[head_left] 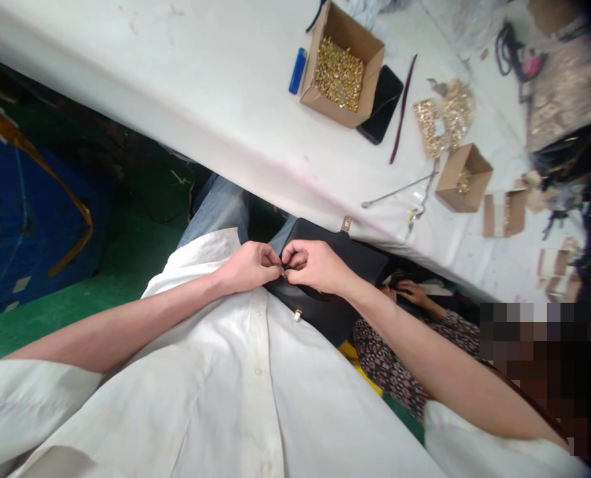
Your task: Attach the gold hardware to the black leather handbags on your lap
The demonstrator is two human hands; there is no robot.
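Observation:
A black leather bag (331, 317) with its flap open lies across my lap, against the table's edge. One gold clasp part (346, 224) sits on the flap and another gold fitting (297, 315) on the body. Over the bag, my left hand (250, 267) is closed in a pinch, its thumb and fingers meeting at a small dark piece with a metallic glint. My right hand (320, 267) pinches at the same spot, fingertips almost touching those of the left. The fingers cover most of this piece, so its kind cannot be told.
On the white table (176, 73) stand a cardboard box (342, 113) of gold fittings, a blue tube (297, 71), a black phone-like slab (382, 106) and a smaller box (457, 182). At right sits a co-worker, whose hand (418, 295) shows. A blue wrapped bundle (31, 219) is at left.

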